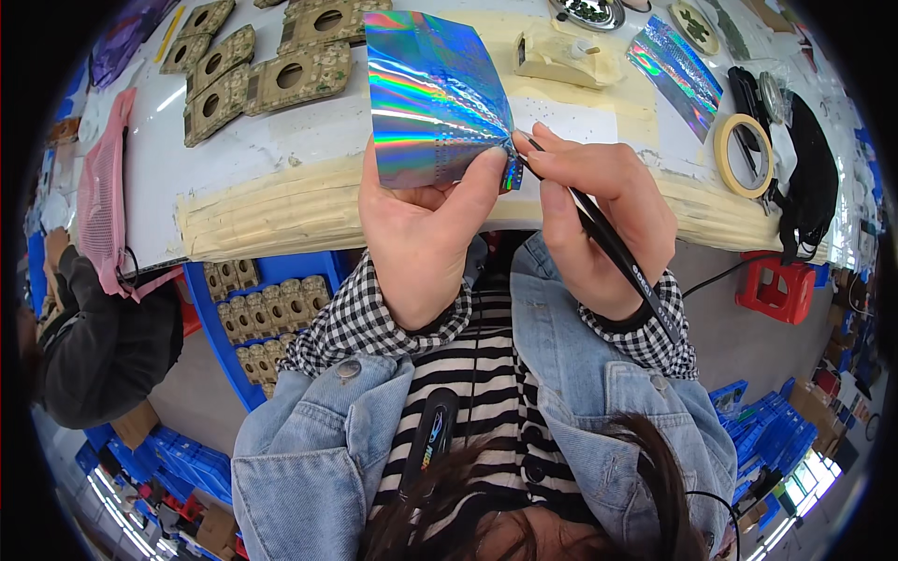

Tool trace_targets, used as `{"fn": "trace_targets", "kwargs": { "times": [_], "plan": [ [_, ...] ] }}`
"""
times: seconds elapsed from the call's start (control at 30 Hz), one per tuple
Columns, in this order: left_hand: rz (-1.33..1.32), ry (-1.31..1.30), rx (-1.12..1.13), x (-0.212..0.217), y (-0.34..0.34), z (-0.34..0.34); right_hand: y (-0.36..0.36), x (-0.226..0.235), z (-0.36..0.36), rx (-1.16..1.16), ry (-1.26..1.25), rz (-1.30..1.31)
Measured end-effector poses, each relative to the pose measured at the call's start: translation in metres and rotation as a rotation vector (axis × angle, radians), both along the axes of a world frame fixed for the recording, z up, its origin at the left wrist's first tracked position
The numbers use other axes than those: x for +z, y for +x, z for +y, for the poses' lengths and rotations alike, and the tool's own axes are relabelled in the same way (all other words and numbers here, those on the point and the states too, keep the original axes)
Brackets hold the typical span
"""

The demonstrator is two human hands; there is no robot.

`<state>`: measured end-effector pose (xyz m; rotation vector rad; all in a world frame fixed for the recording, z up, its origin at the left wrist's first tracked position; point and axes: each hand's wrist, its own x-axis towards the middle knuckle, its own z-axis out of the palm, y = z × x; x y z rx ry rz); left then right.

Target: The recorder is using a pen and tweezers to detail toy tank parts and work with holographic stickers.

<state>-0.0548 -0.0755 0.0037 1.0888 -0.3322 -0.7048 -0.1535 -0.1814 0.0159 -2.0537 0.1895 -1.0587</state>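
Observation:
My left hand [423, 234] holds a shiny holographic sheet [432, 93] upright in front of me, thumb pressed on its lower right corner. My right hand [599, 220] grips a thin black tool [608, 241] like a pen, its tip touching the sheet's lower right edge next to my left thumb. Both hands sit just in front of the white table's [234, 159] tape-padded front edge [271, 210].
Several flat brown cardboard pieces with round holes [267, 70] lie at the table's back left. A second holographic strip [675, 70], a tape roll [744, 154], a beige block [566, 56] and black items [809, 178] lie at right. A blue crate [257, 309] of cardboard pieces stands below. A person in black [103, 337] sits left.

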Motion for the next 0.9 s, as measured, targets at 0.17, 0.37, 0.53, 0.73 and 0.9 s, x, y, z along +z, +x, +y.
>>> {"fn": "trace_targets", "kwargs": {
  "times": [0.17,0.37,0.53,0.73,0.9],
  "plan": [
    [-0.01,0.001,-0.005,-0.0012,0.0006,0.0002,-0.0002,0.0049,-0.0015,0.005,-0.005,0.035],
    [0.034,-0.014,-0.022,-0.001,0.0006,0.0,-0.0027,0.0014,-0.0016,0.024,0.065,0.008],
    [0.151,-0.053,-0.01,0.0049,0.0003,-0.0014,-0.0031,0.0087,-0.0029,0.03,-0.16,0.043],
    [0.116,-0.053,-0.027,0.0021,0.0018,-0.0003,-0.0026,0.0064,-0.0032,0.039,-0.14,0.012],
    [0.136,-0.053,-0.011,0.0032,0.0005,-0.0012,-0.0029,0.0075,-0.0008,0.019,-0.157,0.027]
  ]
}}
